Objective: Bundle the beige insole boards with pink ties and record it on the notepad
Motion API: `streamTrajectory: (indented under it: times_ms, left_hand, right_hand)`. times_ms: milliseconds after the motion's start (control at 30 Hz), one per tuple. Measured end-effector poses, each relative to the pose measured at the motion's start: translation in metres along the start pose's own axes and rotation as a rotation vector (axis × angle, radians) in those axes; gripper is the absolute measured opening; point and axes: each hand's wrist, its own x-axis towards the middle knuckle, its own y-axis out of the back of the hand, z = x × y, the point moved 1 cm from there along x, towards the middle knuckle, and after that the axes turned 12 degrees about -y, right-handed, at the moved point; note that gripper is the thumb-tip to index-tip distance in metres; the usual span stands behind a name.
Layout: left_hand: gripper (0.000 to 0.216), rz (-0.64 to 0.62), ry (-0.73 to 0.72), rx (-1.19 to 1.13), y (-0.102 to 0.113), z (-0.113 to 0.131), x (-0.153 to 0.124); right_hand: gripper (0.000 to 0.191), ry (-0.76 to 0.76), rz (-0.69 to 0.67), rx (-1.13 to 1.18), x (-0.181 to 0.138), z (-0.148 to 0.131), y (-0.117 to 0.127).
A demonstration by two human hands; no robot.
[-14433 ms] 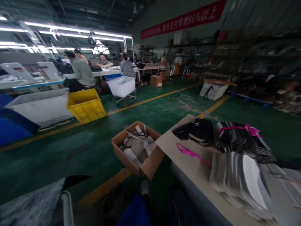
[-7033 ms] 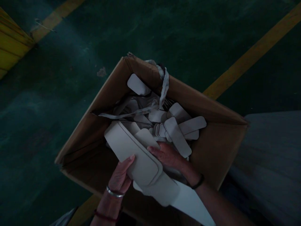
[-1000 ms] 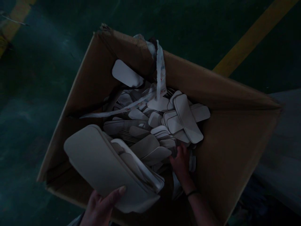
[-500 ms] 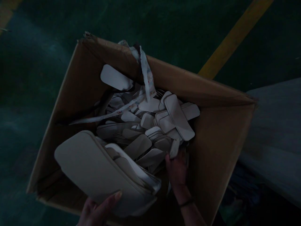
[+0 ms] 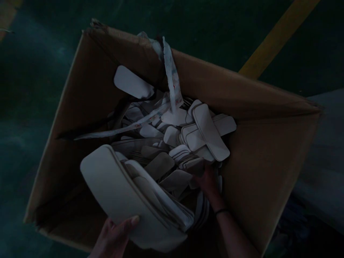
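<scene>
An open cardboard box on the floor holds several pale, rounded flat pieces and loose paper strips. My left hand grips a thick stack of the same pale pieces over the box's near left side, thumb on top. My right hand reaches down into the pile at the box's right side. Its fingers are buried among the pieces, so what they hold is hidden. A dark band sits on that wrist.
The box stands on a dark green floor with a yellow painted line running at the upper right. A grey surface lies just right of the box.
My right hand has pushed deeper under the loose pieces. The stack in my left hand has shifted slightly right. The view has moved closer to the box.
</scene>
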Motion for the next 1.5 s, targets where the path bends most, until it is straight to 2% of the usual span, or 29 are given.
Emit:
streamTrajectory:
  times_ms: [167, 400, 567, 667, 767, 833, 967, 1067, 1133, 1200, 1333, 1500]
  left_hand:
    - [0.038, -0.152, 0.061, -0.086, 0.0, -0.013, 0.019]
    - [0.024, -0.342, 0.176, -0.212, 0.007, -0.03, 0.04]
    - [0.023, -0.527, 0.226, -0.259, 0.014, -0.034, 0.051]
    - [0.021, -0.527, 0.214, -0.266, 0.021, -0.033, 0.049]
    - [0.019, -0.501, 0.202, -0.27, 0.028, -0.027, 0.04]
    - [0.017, -0.501, 0.195, -0.265, 0.028, -0.019, 0.032]
    - [0.021, -0.538, 0.151, -0.272, 0.013, 0.004, 0.012]
    - [0.028, -0.585, 0.124, -0.304, -0.002, 0.019, -0.005]
    - [0.028, -0.603, 0.116, -0.329, -0.01, 0.025, -0.015]
    - [0.027, -0.597, 0.128, -0.351, -0.015, 0.029, -0.026]
    - [0.031, -0.56, 0.17, -0.34, -0.022, 0.033, -0.049]
    - [0.044, -0.481, 0.123, -0.247, -0.025, 0.039, -0.08]
  right_hand:
    - [0.069, -0.019, 0.033, -0.021, 0.0, -0.002, -0.007]
    - [0.043, 0.068, -0.01, -0.157, -0.011, -0.012, 0.0]
    - [0.023, 0.181, -0.22, 0.017, -0.032, -0.011, 0.003]
    - [0.027, 0.168, -0.285, 0.061, -0.041, -0.023, 0.017]
    - [0.039, -0.084, -0.249, 0.141, -0.038, -0.047, 0.049]
    - [0.045, -0.223, -0.278, 0.219, -0.034, -0.066, 0.077]
    - [0.044, -0.231, -0.406, 0.266, -0.034, -0.103, 0.134]
    - [0.045, -0.224, -0.596, 0.307, -0.045, -0.123, 0.16]
    - [0.047, -0.22, -0.739, 0.411, -0.058, -0.134, 0.167]
    - [0.053, -0.247, -0.816, 0.52, -0.073, -0.143, 0.166]
    - [0.056, -0.222, -0.879, 0.594, -0.105, -0.156, 0.156]
    - [0.064, -0.208, -0.915, 0.547, -0.128, -0.164, 0.156]
